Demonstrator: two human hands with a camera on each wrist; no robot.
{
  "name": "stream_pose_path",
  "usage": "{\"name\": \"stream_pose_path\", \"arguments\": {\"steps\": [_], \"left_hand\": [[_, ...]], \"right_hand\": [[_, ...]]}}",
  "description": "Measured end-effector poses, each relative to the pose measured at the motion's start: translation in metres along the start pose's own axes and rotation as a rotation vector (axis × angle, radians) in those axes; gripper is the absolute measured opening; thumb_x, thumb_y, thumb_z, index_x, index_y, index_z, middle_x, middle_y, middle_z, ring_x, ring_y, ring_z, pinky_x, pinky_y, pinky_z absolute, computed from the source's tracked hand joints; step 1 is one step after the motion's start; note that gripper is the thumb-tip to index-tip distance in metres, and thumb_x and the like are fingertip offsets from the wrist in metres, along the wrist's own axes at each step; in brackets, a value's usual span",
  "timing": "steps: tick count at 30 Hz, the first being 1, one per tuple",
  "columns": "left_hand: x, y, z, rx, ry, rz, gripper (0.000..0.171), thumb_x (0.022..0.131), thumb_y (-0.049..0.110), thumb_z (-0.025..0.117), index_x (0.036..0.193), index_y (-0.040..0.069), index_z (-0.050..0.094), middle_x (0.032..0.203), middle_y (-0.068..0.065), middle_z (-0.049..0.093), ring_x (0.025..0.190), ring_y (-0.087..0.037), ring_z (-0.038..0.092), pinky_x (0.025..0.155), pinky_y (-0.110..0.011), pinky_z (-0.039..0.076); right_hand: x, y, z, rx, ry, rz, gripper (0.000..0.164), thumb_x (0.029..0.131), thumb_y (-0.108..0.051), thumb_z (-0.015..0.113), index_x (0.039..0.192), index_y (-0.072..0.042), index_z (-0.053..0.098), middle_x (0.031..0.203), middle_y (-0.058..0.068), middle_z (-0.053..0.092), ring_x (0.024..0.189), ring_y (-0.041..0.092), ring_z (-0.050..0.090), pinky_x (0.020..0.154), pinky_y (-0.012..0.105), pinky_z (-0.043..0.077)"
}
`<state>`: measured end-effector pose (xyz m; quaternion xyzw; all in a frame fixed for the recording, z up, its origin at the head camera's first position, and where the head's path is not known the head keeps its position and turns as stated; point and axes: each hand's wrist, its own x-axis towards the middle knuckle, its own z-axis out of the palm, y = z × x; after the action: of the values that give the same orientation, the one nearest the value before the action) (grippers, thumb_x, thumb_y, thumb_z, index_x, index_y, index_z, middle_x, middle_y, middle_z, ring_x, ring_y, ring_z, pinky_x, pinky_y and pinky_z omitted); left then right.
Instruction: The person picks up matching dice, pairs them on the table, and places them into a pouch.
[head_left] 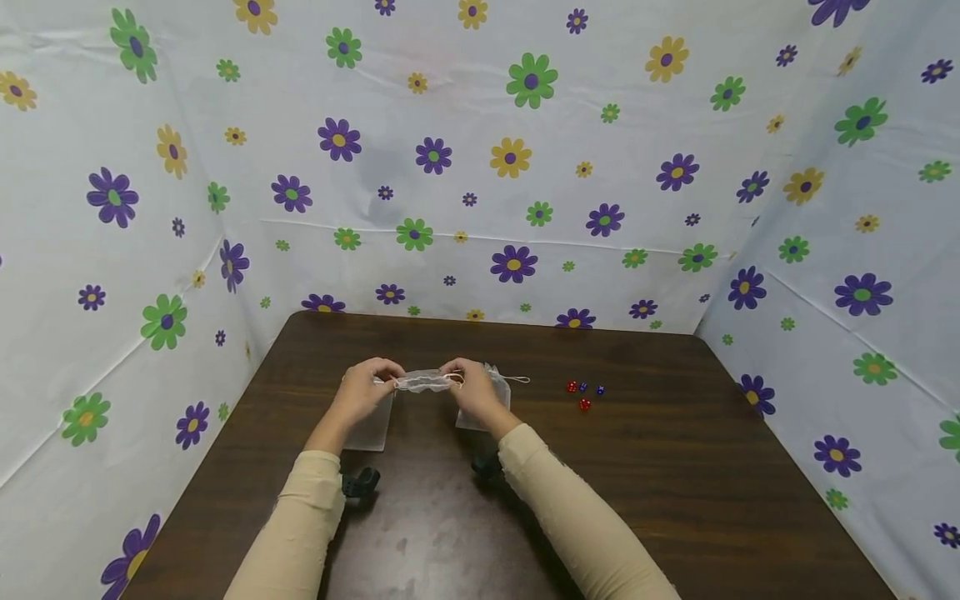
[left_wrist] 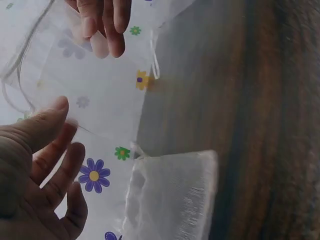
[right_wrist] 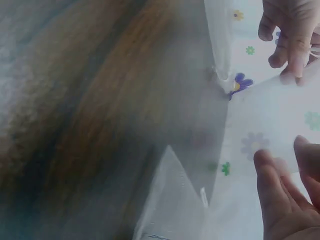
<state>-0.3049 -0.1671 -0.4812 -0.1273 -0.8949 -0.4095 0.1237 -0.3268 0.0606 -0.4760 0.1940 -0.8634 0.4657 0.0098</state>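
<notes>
Both hands, left hand [head_left: 365, 390] and right hand [head_left: 471, 388], pinch a sheer white drawstring pouch [head_left: 424, 381] stretched between them.

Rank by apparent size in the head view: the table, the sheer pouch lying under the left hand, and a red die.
1. table, by far the largest.
2. sheer pouch, partly hidden by the left hand.
3. red die, tiny.
All sit at a similar distance, so the order is safe.
</notes>
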Motion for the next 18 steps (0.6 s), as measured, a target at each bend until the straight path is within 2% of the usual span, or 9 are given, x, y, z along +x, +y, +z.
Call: {"name": "stream_pose_path", "arguments": {"steps": [2, 4, 10, 14, 16, 18], "left_hand": [[0.0, -0.001, 0.001, 0.028, -0.003, 0.007, 0.01, 0.091, 0.001, 0.073, 0.097, 0.009, 0.075, 0.097, -0.009, 0.072, 0.088, -0.029, 0.066, 0.073, -0.043, 0.051], [0.0, -0.004, 0.003, 0.041, -0.023, -0.006, 0.011, 0.091, 0.001, 0.072, 0.097, 0.009, 0.075, 0.097, -0.009, 0.072, 0.087, -0.028, 0.067, 0.072, -0.042, 0.052], [-0.003, -0.012, 0.008, 0.078, -0.131, -0.042, 0.013, 0.095, 0.001, 0.068, 0.103, 0.008, 0.076, 0.105, -0.013, 0.073, 0.09, -0.028, 0.068, 0.077, -0.045, 0.054], [-0.006, -0.014, 0.009, 0.097, -0.178, -0.036, 0.008, 0.096, 0.007, 0.069, 0.102, 0.007, 0.075, 0.115, -0.018, 0.071, 0.094, -0.031, 0.067, 0.08, -0.048, 0.054], [-0.007, -0.014, 0.009, 0.101, -0.194, -0.039, 0.006, 0.096, 0.013, 0.07, 0.097, 0.009, 0.075, 0.113, -0.016, 0.071, 0.095, -0.03, 0.067, 0.081, -0.048, 0.053], [-0.008, -0.015, 0.01, 0.104, -0.21, -0.04, 0.009, 0.097, 0.017, 0.07, 0.092, 0.011, 0.075, 0.104, -0.012, 0.072, 0.092, -0.028, 0.066, 0.08, -0.047, 0.052]], "right_hand": [[-0.001, 0.002, 0.0, -0.044, -0.015, -0.033, 0.023, 0.092, 0.015, 0.058, 0.103, -0.001, 0.071, 0.11, 0.014, 0.071, 0.106, 0.031, 0.066, 0.09, 0.041, 0.054], [-0.002, 0.005, 0.001, -0.098, -0.049, -0.034, 0.021, 0.092, 0.013, 0.062, 0.103, -0.002, 0.073, 0.11, 0.012, 0.072, 0.106, 0.03, 0.066, 0.089, 0.041, 0.054], [-0.003, 0.012, 0.001, -0.241, -0.124, -0.037, 0.018, 0.093, 0.007, 0.068, 0.104, -0.004, 0.077, 0.109, 0.011, 0.074, 0.105, 0.028, 0.068, 0.087, 0.038, 0.055], [-0.003, 0.014, 0.001, -0.33, -0.144, -0.068, 0.008, 0.093, -0.002, 0.071, 0.098, -0.002, 0.077, 0.098, 0.01, 0.075, 0.089, 0.022, 0.068, 0.077, 0.031, 0.054], [-0.002, 0.015, 0.001, -0.363, -0.162, -0.06, 0.008, 0.093, -0.007, 0.073, 0.09, 0.0, 0.076, 0.087, 0.01, 0.073, 0.075, 0.016, 0.062, 0.069, 0.027, 0.049], [-0.002, 0.017, 0.001, -0.372, -0.177, -0.038, 0.013, 0.093, -0.01, 0.073, 0.085, -0.001, 0.074, 0.08, 0.007, 0.07, 0.068, 0.012, 0.056, 0.064, 0.024, 0.045]]}}
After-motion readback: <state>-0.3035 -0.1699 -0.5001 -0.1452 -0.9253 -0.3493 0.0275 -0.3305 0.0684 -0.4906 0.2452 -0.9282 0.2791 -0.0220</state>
